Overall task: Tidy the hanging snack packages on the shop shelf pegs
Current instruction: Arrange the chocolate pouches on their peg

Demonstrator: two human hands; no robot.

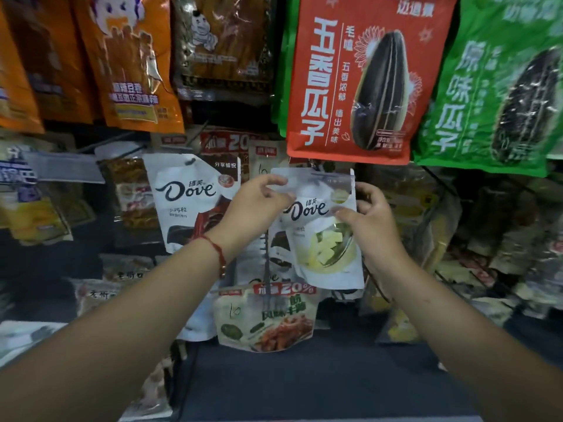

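A white Dove pouch with pale green pieces printed on it point(323, 245) hangs at the centre of the shelf. My left hand point(256, 205) pinches its upper left edge with curled fingers. My right hand point(365, 217) grips its right edge, thumb across the front. Another white Dove pouch with brown chocolate print point(189, 199) hangs to the left, untouched. More Dove pouches show behind the held one.
A red sunflower-seed bag point(359, 80) and a green one point(493, 86) hang above right; orange bags point(131, 65) hang above left. A snack pack marked 20% point(268, 318) hangs below. Metal pegs and dim packages fill both sides.
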